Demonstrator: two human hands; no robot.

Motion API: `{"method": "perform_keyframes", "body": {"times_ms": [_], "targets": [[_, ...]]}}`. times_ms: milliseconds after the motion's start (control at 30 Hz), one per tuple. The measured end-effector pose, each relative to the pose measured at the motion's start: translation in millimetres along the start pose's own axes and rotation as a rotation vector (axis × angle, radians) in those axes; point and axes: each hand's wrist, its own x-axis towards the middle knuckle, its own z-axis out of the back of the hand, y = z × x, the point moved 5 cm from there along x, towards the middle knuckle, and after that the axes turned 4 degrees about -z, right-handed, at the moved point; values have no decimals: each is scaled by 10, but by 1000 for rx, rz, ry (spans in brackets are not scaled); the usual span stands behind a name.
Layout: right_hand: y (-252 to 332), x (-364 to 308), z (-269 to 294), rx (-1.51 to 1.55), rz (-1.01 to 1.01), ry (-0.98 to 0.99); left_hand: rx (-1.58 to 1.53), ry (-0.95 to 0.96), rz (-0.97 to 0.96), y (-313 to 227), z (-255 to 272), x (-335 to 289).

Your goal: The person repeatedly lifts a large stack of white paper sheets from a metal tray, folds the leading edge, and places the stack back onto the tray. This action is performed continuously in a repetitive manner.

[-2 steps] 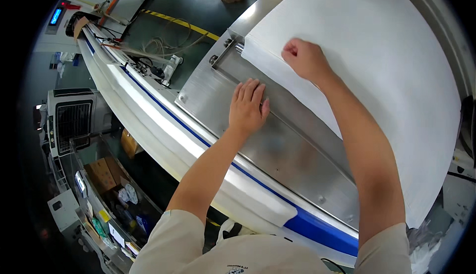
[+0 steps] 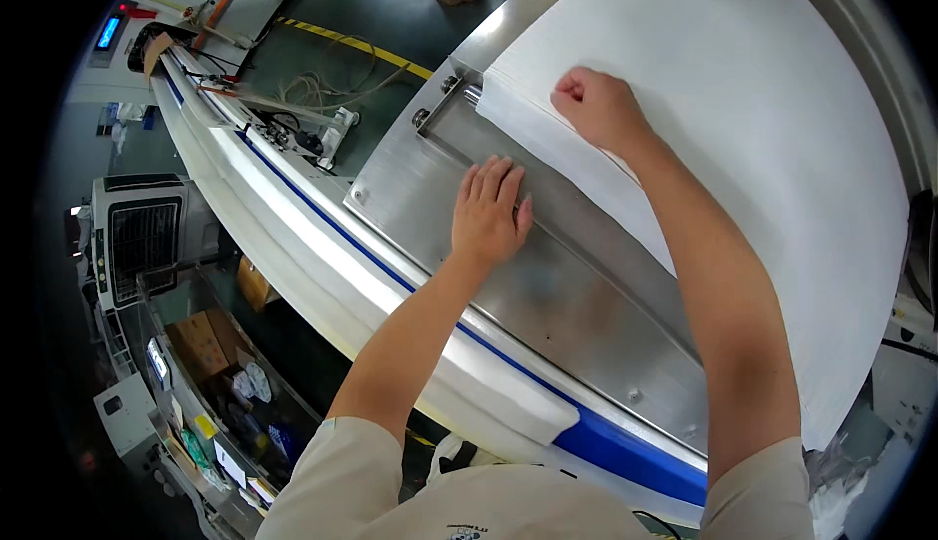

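Note:
A large stack of white sheets [image 2: 762,149], perhaps paper or cloth, covers much of the metal table. Its near left edge drapes over a metal bar. My right hand [image 2: 601,115] is closed like a fist on top of the white sheets near that edge; whatever its curled fingers may hold is hidden. Flat on the bare metal plate [image 2: 567,315] to the left lies my left hand [image 2: 489,208], palm down, fingers stretched and thumb apart, holding nothing. A thin metal rail with a bracket [image 2: 440,105] runs between the plate and the sheets.
Along the table's near side runs a long white cover with a blue strip [image 2: 625,452]. An air cooler [image 2: 147,242] and a cart with a cardboard box [image 2: 200,340] stand at the left. Cables [image 2: 318,90] lie on the floor beyond, by yellow-black tape [image 2: 371,49].
My right hand has shifted very slightly left over the white sheets. The left hand stays flat in place.

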Motion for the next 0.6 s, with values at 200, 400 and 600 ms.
{"method": "perform_keyframes", "body": {"times_ms": [200,400,600], "targets": [[-67,342,-162,-108,-21,5,10,21,19,99,-25,-4],[-87,298,-143,-165,-37,-81,-97,28,46,177,32,170],[-100,280,-122,-218,-33,-146,73,-201,-113,459,101,903]]}}
